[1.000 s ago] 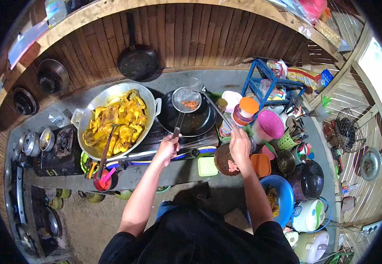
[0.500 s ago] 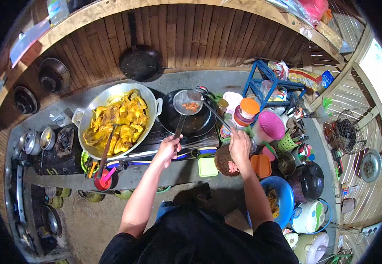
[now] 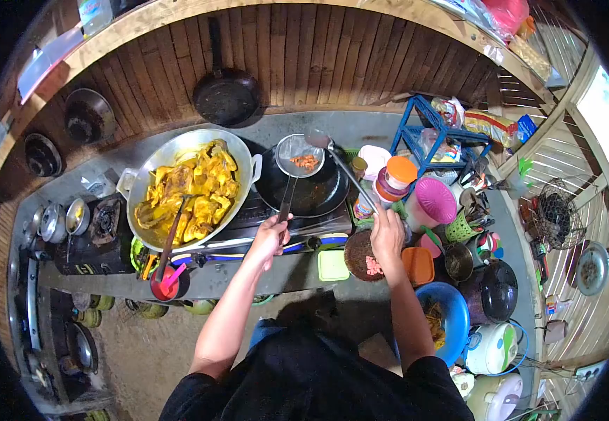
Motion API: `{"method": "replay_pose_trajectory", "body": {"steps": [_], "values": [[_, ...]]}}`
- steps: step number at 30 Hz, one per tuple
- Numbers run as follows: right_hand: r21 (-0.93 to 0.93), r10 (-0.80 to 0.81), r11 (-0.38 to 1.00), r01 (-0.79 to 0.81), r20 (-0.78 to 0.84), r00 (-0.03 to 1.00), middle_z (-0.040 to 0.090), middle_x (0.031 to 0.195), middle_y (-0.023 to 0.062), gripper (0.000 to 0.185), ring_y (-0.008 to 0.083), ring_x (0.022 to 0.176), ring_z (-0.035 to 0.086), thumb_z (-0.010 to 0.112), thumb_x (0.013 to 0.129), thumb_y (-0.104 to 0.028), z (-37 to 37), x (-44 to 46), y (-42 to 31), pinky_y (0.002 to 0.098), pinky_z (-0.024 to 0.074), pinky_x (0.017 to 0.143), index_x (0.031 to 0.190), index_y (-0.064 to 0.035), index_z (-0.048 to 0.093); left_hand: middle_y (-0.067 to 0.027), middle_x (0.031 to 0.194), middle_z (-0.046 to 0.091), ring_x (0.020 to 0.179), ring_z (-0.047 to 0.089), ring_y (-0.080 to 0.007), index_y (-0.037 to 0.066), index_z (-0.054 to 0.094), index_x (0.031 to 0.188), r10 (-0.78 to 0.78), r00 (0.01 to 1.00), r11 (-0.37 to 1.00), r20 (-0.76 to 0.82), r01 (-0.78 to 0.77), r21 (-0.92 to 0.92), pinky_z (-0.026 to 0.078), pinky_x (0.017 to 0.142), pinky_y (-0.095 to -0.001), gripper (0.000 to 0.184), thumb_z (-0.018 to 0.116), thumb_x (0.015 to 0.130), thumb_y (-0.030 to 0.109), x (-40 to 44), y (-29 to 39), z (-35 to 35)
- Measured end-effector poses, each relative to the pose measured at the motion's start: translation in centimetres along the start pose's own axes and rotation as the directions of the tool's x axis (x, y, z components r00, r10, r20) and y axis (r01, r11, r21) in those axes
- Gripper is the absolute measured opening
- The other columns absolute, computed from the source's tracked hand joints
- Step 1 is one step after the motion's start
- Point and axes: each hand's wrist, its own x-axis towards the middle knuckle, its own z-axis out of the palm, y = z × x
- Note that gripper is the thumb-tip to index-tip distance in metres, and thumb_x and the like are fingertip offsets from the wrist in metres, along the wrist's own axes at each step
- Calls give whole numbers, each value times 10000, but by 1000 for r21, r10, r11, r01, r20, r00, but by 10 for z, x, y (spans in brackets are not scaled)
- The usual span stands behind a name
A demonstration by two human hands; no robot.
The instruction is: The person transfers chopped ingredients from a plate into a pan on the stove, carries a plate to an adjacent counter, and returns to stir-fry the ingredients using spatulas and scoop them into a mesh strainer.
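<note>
My left hand is closed around the dark handle of a mesh strainer. Small orange-red pieces lie in its bowl, held over a black frying pan on the stove. My right hand grips the long handle of a spatula; its dark blade is up beside the strainer's rim. Below that hand, pink chopped pieces sit on a round brown mortar or board. Left of the pan stands a large pot of yellow-coated meat pieces, with a ladle-like handle leaning in it.
Beside my right arm are a green-lidded box, an orange container and a blue basin. Lidded jars and a blue rack crowd the right. Another burner is at left.
The spatula's blade has shifted slightly at the strainer's right rim, and my right hand has moved a little to the right. The strainer stays over the pan with the pieces in it.
</note>
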Motion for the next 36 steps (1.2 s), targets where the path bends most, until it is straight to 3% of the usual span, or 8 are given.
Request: {"method": "replay_pose_trajectory", "body": {"steps": [4, 9, 12, 15, 19, 25, 28, 36], "values": [[1, -13, 1000, 13, 35, 999, 539, 834, 143, 280, 326, 828, 553, 574, 889, -93, -2, -1, 1, 436, 453, 727, 1162, -50, 617, 40, 588, 446, 436, 319, -59, 117, 539, 1206, -41, 999, 999, 9, 41, 2, 228, 395, -232, 257, 418, 987, 173, 6, -3, -3], [158, 70, 985, -65, -28, 997, 561, 855, 163, 270, 358, 833, 564, 561, 902, -86, -10, 2, -4, 451, 456, 729, 1161, -35, 615, 42, 579, 444, 422, 323, -58, 113, 577, 1170, 1, 1000, 999, -6, -1, -37, 229, 371, -218, 245, 447, 970, 169, -3, 8, 2], [197, 42, 979, -45, 17, 999, 572, 873, 172, 271, 364, 839, 569, 556, 905, -86, -6, -3, -3, 456, 459, 732, 1163, -30, 612, 40, 581, 444, 421, 319, -57, 117, 575, 1177, 22, 1000, 999, -8, -23, -27, 220, 368, -217, 248, 450, 969, 166, 2, 3, 3], [150, 9, 988, -23, 94, 996, 573, 867, 173, 273, 362, 840, 569, 556, 905, -86, -5, -8, -4, 455, 460, 735, 1166, -23, 607, 40, 584, 445, 419, 314, -55, 123, 573, 1181, 15, 1000, 1000, -28, -14, 6, 218, 367, -217, 248, 451, 970, 167, 11, -10, 0], [177, 5, 984, -11, 33, 999, 570, 850, 170, 268, 351, 839, 573, 558, 904, -88, -12, -6, -7, 449, 467, 731, 1156, -17, 614, 40, 583, 442, 418, 309, -55, 118, 568, 1189, 30, 999, 1000, -39, -30, 0, 215, 368, -219, 252, 449, 972, 168, 9, -10, 0], [111, -6, 994, -6, 107, 994, 567, 850, 173, 267, 349, 840, 571, 553, 905, -85, -17, -2, -9, 450, 465, 731, 1157, -17, 611, 42, 575, 437, 418, 300, -52, 120, 575, 1172, 4, 1000, 1000, -29, -5, -6, 210, 368, -221, 240, 452, 973, 171, 8, -5, 3], [139, 14, 990, -24, 77, 997, 568, 854, 174, 269, 352, 839, 569, 553, 906, -86, -18, -1, -10, 451, 463, 735, 1160, -18, 608, 26, 582, 448, 427, 331, -67, 103, 566, 1171, -13, 1000, 999, -25, 14, 40, 253, 386, -227, 239, 423, 989, 158, 8, -6, 1], [164, 46, 985, -52, 40, 998, 570, 858, 176, 265, 358, 840, 567, 555, 909, -89, -15, -4, -8, 451, 458, 732, 1159, -20, 609, 26, 575, 447, 428, 334, -66, 94, 568, 1170, 4, 1000, 1000, -28, -3, 20, 252, 387, -226, 240, 431, 984, 161, 8, -8, 2]]}}
